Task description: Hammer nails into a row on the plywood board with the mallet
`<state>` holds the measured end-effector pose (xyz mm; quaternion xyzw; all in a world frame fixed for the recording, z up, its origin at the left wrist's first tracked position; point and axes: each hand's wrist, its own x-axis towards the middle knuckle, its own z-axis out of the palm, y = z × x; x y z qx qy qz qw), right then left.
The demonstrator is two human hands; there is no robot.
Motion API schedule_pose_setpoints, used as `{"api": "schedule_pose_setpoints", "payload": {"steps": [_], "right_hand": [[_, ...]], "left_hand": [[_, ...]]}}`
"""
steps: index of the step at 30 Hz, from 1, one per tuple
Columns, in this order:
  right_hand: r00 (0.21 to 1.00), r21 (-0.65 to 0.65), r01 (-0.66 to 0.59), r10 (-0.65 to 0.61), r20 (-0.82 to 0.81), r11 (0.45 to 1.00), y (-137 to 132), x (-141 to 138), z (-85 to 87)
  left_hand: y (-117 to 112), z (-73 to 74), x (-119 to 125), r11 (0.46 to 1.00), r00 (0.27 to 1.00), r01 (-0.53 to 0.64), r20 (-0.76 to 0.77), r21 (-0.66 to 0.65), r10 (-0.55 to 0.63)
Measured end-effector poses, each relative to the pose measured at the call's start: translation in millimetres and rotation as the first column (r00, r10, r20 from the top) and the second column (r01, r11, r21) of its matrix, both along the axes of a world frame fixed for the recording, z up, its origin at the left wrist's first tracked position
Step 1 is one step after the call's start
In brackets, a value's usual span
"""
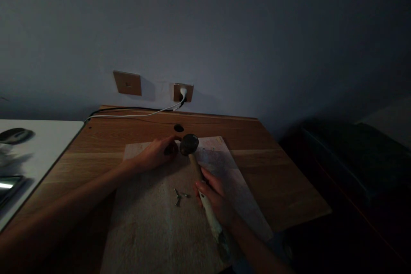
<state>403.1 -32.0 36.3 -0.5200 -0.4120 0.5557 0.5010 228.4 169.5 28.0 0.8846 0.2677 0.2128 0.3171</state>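
My right hand is wrapped around the wooden handle of a hammer, gripping it partway along its length. The dark round hammer head is over the far part of a pale wooden board. Beside the head, my left hand rests low at the board with its fingers drawn together in a pinch. Whatever those fingertips hold, if anything, is hidden behind the hammer head and in shadow. Several small metal screws lie loose on the board, between my forearms.
Under the board is a brown wooden desk with a round cable hole. A white cable runs along its back to a wall socket. At left, a white surface bears a dark mouse-like object. The room is dim.
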Motion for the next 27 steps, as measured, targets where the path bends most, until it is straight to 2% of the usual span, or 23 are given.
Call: {"api": "schedule_pose_setpoints", "payload": {"steps": [6,15,23,27], "right_hand": [[0.994,0.037,-0.050,0.046,0.103,0.998,-0.1,-1.3,-1.4],[0.994,0.038,-0.064,0.060,0.093,0.997,1.4,-1.4,2.2],[0.994,0.031,-0.062,0.059,0.093,0.998,0.3,-2.9,5.3],[0.991,0.043,-0.058,0.052,0.120,0.997,0.5,-3.1,4.5]], "left_hand": [[-1.7,1.2,0.5,1.000,1.000,-0.010,0.002,-0.008,0.010],[-1.3,2.7,-0.1,1.000,1.000,-0.006,0.009,-0.012,0.006],[4.3,-5.9,-0.1,0.999,1.000,-0.027,0.003,0.029,0.027],[3.4,-4.3,-0.3,1.000,1.000,-0.021,-0.013,0.005,0.022]]}}
